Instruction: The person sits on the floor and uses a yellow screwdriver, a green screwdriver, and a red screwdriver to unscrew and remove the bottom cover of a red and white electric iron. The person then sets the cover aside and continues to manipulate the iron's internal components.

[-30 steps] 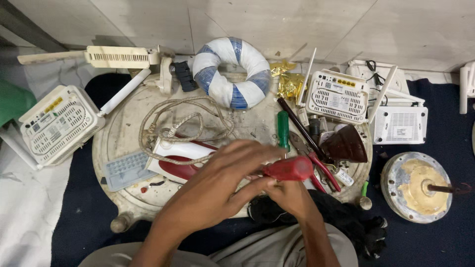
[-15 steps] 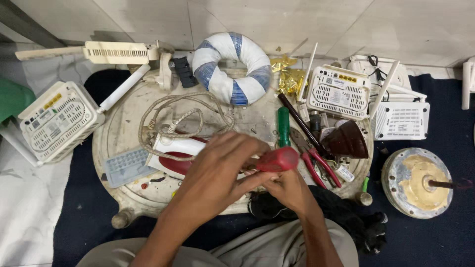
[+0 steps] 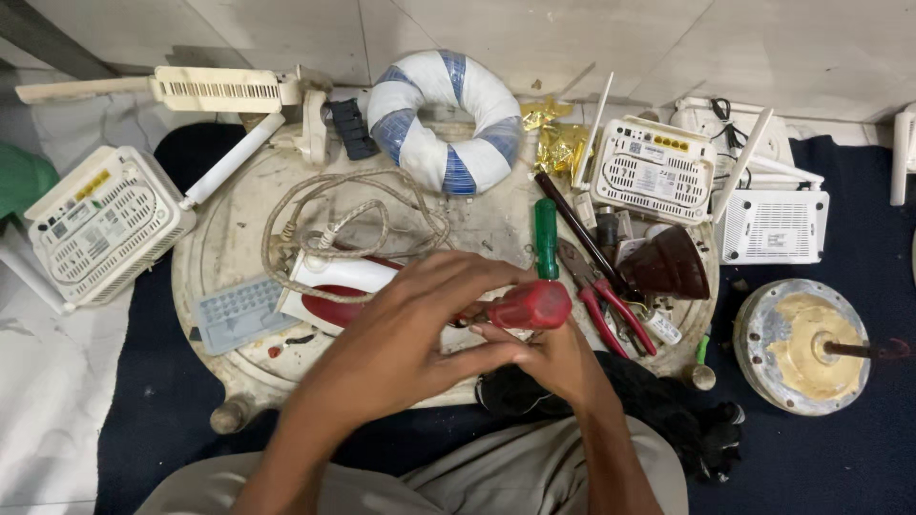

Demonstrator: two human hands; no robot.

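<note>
**Both hands on a red-handled screwdriver over a cluttered round board**

A round pale work board (image 3: pixel 229 238) filled the middle of the head view, resting on a dark blue mat (image 3: pixel 124 401). On the board's far edge lay a white ring wrapped in blue bands (image 3: pixel 444 119). White router boxes sat around it: one off the left edge (image 3: pixel 100 224), one at the upper right (image 3: pixel 654 172), another further right (image 3: pixel 773 227). A round metal disc with a yellowish centre (image 3: pixel 806 343) lay on the mat, well apart to the right. A white and red appliance (image 3: pixel 334 286) with a tangled beige cord (image 3: pixel 334 215) lay near the board's middle, partly under the left hand (image 3: pixel 410 334). That hand was curled over the shaft end of a red-handled screwdriver (image 3: pixel 530 305), fingers clenched around it. The right hand (image 3: pixel 553 362) gripped from beneath, just below the red handle. Just beside them lay a green-handled screwdriver (image 3: pixel 546 238) and red-handled pliers (image 3: pixel 606 300)
</note>
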